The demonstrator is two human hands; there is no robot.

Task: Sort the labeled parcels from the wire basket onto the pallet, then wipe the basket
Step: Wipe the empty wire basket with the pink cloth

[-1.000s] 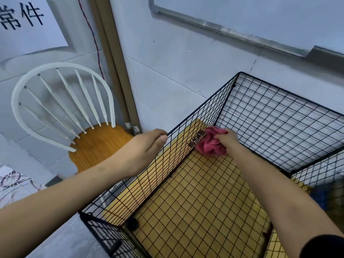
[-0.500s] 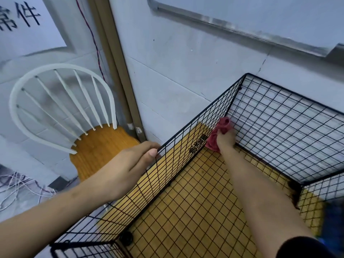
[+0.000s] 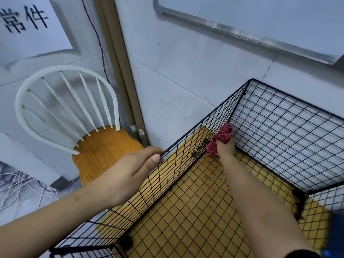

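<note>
You are gripping the top rim of the black wire-grid basket (image 3: 290,138) with your left hand (image 3: 130,174), fingers curled over the edge of its left wall and the thumb pressing against the wire from your side. Your right hand (image 3: 226,148) is reaching down inside the basket, its fingers closing round a bunched red cloth (image 3: 224,134) and holding it against the mesh in the far corner, where the left wall is meeting the back wall, just above the bottom grid. The basket is sitting on a yellow slatted wooden surface (image 3: 186,211), close against the white wall (image 3: 186,71). Just beside it on your left, a chair with a white spindle back and an orange wooden seat (image 3: 104,148) is standing.
</note>
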